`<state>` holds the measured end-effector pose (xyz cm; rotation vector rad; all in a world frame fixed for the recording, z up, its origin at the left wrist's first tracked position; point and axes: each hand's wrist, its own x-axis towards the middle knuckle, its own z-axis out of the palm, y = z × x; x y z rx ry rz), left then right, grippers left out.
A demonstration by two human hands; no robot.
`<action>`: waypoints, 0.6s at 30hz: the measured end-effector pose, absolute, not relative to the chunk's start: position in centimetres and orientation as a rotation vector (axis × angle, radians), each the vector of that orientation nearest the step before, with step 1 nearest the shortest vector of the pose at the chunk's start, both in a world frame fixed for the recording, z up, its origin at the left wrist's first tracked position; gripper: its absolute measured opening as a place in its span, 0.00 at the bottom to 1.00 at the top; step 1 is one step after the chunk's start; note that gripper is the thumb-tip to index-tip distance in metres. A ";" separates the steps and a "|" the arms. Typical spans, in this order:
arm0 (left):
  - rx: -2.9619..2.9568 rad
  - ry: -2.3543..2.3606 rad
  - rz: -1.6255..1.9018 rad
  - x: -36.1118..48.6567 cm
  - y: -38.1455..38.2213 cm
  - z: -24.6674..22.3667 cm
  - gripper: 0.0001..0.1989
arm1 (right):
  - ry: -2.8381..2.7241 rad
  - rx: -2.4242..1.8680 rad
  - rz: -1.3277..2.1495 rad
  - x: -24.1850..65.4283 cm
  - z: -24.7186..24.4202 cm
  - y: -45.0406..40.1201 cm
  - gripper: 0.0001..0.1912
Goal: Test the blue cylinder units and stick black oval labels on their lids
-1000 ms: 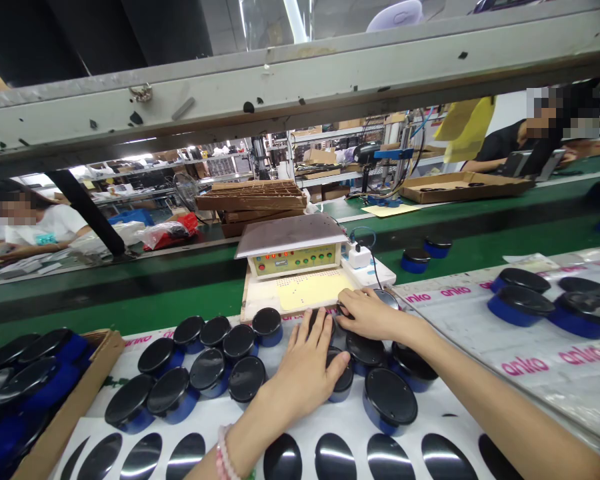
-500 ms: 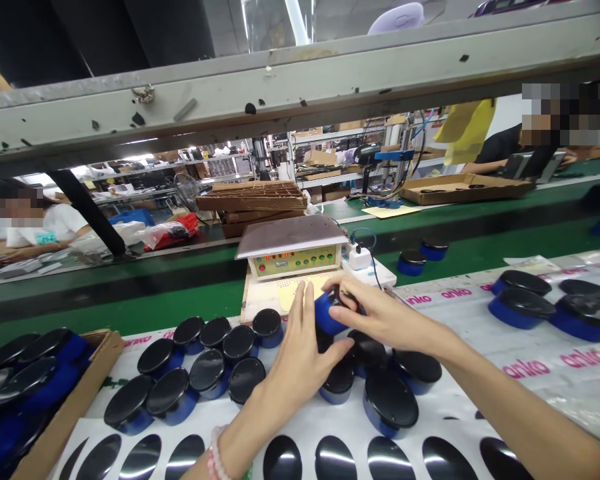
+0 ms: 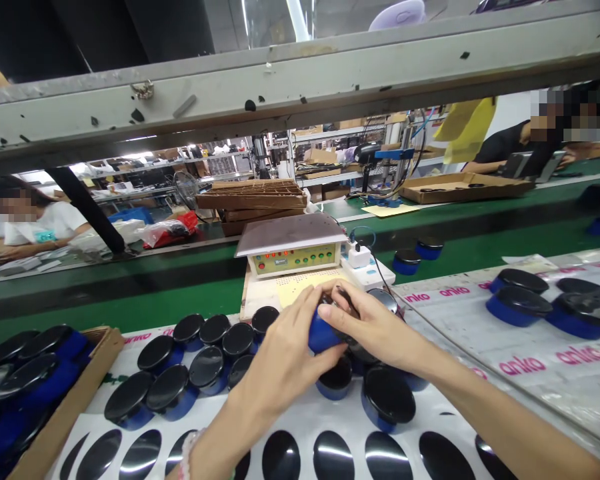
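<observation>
Both hands are closed around a round blue unit with a black top (image 3: 323, 335), held tilted above the others. My left hand (image 3: 283, 343) wraps its far left side, thumb underneath. My right hand (image 3: 373, 327) grips it from the right, fingers bent over the black top and partly hidden. Below and beside the hands stand several like units, among them a black-topped one (image 3: 389, 398) at the front right and another (image 3: 209, 367) to the left. Flat black ovals (image 3: 281, 455) lie on a white sheet nearest me.
A control box with lit buttons (image 3: 293, 250) stands behind the hands, beside a white plug (image 3: 359, 256). A cardboard box (image 3: 100, 347) of units is at left. A thin cable (image 3: 460, 343) crosses the right side. Overhead runs a beam (image 3: 330, 77). People sit across the green belt (image 3: 200, 293).
My left hand has gone from stretched fingers beside the unit to closing around it. The unit has come slightly lower and nearer. The cable now shows right of my right arm.
</observation>
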<state>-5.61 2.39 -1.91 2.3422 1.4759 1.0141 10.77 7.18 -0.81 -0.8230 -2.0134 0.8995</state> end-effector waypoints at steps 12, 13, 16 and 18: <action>2.478 1.716 -0.089 -9.0 2.5 -1.6 0.23 | -2.610 -1.016 0.576 12.6 -3.6 10.3 0.05; 2.467 1.745 -0.163 -8.6 2.3 -1.6 0.24 | -2.629 -0.997 0.584 12.2 -4.2 10.4 0.06; 2.404 1.817 -0.309 -7.1 1.8 -1.4 0.26 | -2.667 -0.934 0.611 11.4 -5.1 10.8 0.10; 2.412 1.783 -0.313 -5.9 1.4 -1.5 0.31 | -2.692 -0.917 0.610 11.1 -5.1 11.1 0.12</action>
